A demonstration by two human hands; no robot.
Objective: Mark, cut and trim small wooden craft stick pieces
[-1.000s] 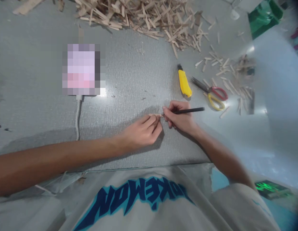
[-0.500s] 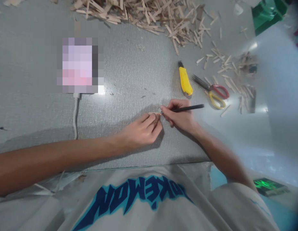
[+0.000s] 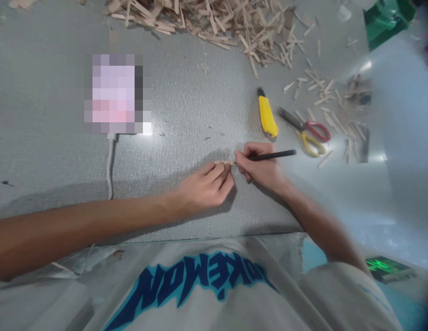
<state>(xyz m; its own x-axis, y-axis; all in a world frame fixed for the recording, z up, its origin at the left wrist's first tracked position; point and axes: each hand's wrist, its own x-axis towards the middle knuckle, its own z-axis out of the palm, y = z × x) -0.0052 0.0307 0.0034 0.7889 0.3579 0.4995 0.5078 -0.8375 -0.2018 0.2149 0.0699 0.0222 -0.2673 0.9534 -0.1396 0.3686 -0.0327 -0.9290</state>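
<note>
My left hand (image 3: 207, 185) rests low over the grey table with its fingers pinched on a small wooden stick (image 3: 228, 163), most of which the fingers cover. Just to the right, my right hand (image 3: 262, 169) is closed in a writing grip around a slim black pen (image 3: 276, 155). The pen's back end points right, while its tip, at the stick's right end, is too small to make out. Beyond my right hand lie a yellow utility knife (image 3: 268, 117) and scissors (image 3: 309, 130) with one red and one yellow handle loop.
A large heap of wooden sticks (image 3: 214, 20) spreads along the far side, with loose cut pieces (image 3: 326, 92) at the right. A blurred-out device (image 3: 113, 92) with a white cable (image 3: 110, 168) lies at the left. Far right stands a green container (image 3: 386, 23).
My right hand and the pen have shifted slightly right, so a bit more of the stick's end shows. My left hand keeps its pinch.
</note>
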